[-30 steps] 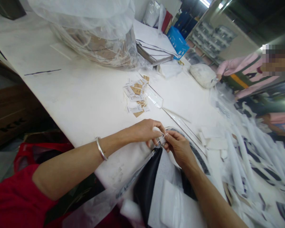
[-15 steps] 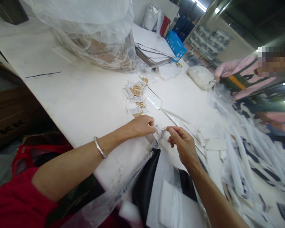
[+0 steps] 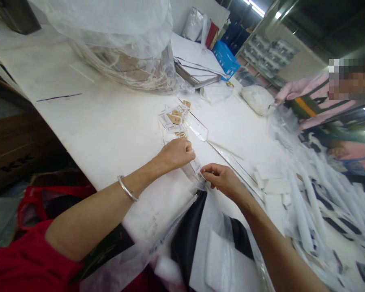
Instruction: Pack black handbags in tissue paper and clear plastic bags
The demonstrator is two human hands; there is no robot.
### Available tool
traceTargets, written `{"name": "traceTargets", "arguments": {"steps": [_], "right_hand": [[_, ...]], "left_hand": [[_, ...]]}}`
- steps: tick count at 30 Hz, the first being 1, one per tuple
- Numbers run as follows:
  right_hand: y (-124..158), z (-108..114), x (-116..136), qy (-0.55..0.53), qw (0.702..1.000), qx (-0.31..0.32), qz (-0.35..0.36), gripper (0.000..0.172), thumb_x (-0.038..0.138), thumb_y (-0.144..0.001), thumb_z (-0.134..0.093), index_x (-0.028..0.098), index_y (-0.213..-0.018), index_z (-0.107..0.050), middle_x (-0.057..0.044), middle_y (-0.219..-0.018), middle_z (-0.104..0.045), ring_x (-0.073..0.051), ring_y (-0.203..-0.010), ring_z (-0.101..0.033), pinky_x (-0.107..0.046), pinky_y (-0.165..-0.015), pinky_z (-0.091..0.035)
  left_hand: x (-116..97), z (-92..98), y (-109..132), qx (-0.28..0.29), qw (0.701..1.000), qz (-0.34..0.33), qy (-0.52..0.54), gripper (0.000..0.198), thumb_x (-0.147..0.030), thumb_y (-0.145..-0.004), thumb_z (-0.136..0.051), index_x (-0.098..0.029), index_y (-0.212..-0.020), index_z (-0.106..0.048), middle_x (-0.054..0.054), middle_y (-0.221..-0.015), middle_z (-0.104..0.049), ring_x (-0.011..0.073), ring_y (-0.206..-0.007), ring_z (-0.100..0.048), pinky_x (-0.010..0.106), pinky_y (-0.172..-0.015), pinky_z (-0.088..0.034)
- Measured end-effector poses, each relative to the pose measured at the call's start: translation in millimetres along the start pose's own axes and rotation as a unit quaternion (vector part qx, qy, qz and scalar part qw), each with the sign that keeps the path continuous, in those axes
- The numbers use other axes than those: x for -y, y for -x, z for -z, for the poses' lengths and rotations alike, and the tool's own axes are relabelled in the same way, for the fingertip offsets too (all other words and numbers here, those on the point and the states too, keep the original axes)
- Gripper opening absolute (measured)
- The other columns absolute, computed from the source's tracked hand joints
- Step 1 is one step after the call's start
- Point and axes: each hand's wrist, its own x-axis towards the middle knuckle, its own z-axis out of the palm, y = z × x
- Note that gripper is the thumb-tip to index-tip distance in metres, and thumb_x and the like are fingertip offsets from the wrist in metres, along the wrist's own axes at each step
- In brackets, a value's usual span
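Between my hands hangs a small white printed hang tag (image 3: 196, 165), its upper end at the curled fingers of my left hand (image 3: 177, 154). My right hand (image 3: 221, 177) is closed in a pinch at the tag's lower end; the small piece between its fingertips is too blurred to name. Just below lies a black, leather-looking article (image 3: 187, 237) with a zip along its edge, partly inside a clear plastic bag (image 3: 118, 265). White wrapping paper (image 3: 200, 247) and a white foam-like packet (image 3: 220, 259) cover part of it.
Past my left hand lies a pile of white and brown tags (image 3: 174, 117). A large plastic bag (image 3: 124, 61) and a paper stack (image 3: 197, 61) stand behind. White-wrapped strips (image 3: 304, 211) crowd the right side, where a person in pink (image 3: 313, 97) stands across the table (image 3: 109, 138).
My right hand has moved left and down, its fingers now at the tag's lower end. My left hand has shifted slightly left and up, towards the tag pile.
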Motion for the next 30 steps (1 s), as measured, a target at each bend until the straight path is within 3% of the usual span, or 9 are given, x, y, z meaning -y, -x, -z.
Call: {"name": "traceTargets", "arguments": {"steps": [5,8,11,14,17,19,24,27,30], "right_hand": [[3.2,11.5,-8.0,0.046,0.998,-0.013,-0.035,0.017,0.034,-0.079,-0.064,0.021,-0.079,-0.074,0.003,-0.055,-0.064,-0.013,-0.048,-0.059,-0.022,-0.046,-0.046],[2.0,22.8,-13.5,0.071,0.995,-0.059,-0.031,0.021,0.038,-0.08,-0.064,0.021,-0.076,-0.075,0.001,-0.055,-0.066,-0.014,-0.051,-0.061,-0.025,-0.053,-0.05],[-1.7,32.2,-20.5,0.044,0.994,-0.091,-0.05,0.024,0.042,-0.079,-0.068,0.019,-0.078,-0.076,-0.001,-0.061,-0.07,-0.016,-0.056,-0.065,-0.027,-0.057,-0.054],[-0.6,36.6,-21.6,-0.033,0.993,-0.092,-0.065,0.032,0.046,-0.076,-0.072,0.017,-0.089,-0.076,-0.003,-0.071,-0.073,-0.019,-0.063,-0.069,-0.03,-0.059,-0.057],[13.8,44.0,-13.7,-0.092,0.988,-0.115,-0.039,0.044,0.05,-0.075,-0.075,0.018,-0.104,-0.073,-0.007,-0.094,-0.075,-0.02,-0.069,-0.071,-0.029,-0.056,-0.056],[32.8,54.5,-7.4,-0.104,0.984,-0.14,-0.016,0.046,0.053,-0.074,-0.076,0.019,-0.105,-0.072,-0.008,-0.104,-0.073,-0.02,-0.072,-0.072,-0.029,-0.055,-0.056],[112.7,85.7,-13.5,-0.089,0.971,-0.22,-0.017,0.047,0.059,-0.072,-0.076,0.019,-0.097,-0.075,-0.007,-0.094,-0.075,-0.021,-0.073,-0.071,-0.032,-0.062,-0.056],[175.6,91.4,-38.4,-0.081,0.955,-0.28,-0.056,0.049,0.06,-0.072,-0.076,0.019,-0.097,-0.076,-0.008,-0.085,-0.075,-0.023,-0.073,-0.07,-0.037,-0.07,-0.057],[236.6,81.6,-75.6,-0.096,0.928,-0.346,-0.095,0.05,0.062,-0.07,-0.076,0.019,-0.097,-0.077,-0.011,-0.096,-0.076,-0.028,-0.083,-0.072,-0.043,-0.078,-0.057]], "left_hand": [[-0.7,6.5,2.8,0.081,0.989,-0.019,0.121,0.019,-0.019,-0.067,-0.054,-0.019,-0.054,-0.04,-0.002,-0.063,-0.052,0.0139,-0.063,-0.049,0.025,-0.057,-0.033],[-2.5,5.5,4.8,0.112,0.983,-0.035,0.144,0.016,-0.021,-0.067,-0.054,-0.02,-0.057,-0.042,-0.005,-0.057,-0.044,0.0119,-0.056,-0.041,0.025,-0.052,-0.028],[-3.2,2.5,4.3,0.112,0.987,-0.049,0.107,0.014,-0.02,-0.065,-0.053,-0.02,-0.056,-0.043,-0.005,-0.055,-0.043,0.012,-0.056,-0.04,0.025,-0.051,-0.026],[0.0,0.6,1.8,0.107,0.993,-0.022,0.031,0.015,-0.021,-0.064,-0.054,-0.02,-0.053,-0.044,-0.004,-0.054,-0.045,0.0131,-0.056,-0.041,0.027,-0.052,-0.025],[5.3,1.3,-1.9,0.1,0.992,0.005,-0.078,0.013,-0.026,-0.064,-0.055,-0.02,-0.054,-0.049,-0.001,-0.058,-0.051,0.0155,-0.058,-0.044,0.028,-0.054,-0.025],[8.0,2.8,-5.1,0.105,0.987,0.006,-0.119,0.012,-0.028,-0.065,-0.054,-0.021,-0.055,-0.053,0.0,-0.061,-0.055,0.0172,-0.06,-0.047,0.029,-0.055,-0.026],[10.8,7.9,-12.7,0.146,0.981,-0.006,-0.128,0.015,-0.033,-0.063,-0.05,-0.02,-0.056,-0.054,0.001,-0.063,-0.057,0.0186,-0.063,-0.05,0.028,-0.056,-0.028],[11.5,11.0,-14.5,0.17,0.979,-0.023,-0.112,0.018,-0.036,-0.061,-0.05,-0.02,-0.053,-0.051,0.0,-0.061,-0.053,0.0172,-0.06,-0.046,0.028,-0.055,-0.028],[10.4,13.2,-12.7,0.182,0.98,-0.018,-0.082,0.021,-0.04,-0.062,-0.054,-0.02,-0.056,-0.052,-0.001,-0.06,-0.052,0.0159,-0.06,-0.046,0.026,-0.054,-0.029]]}}
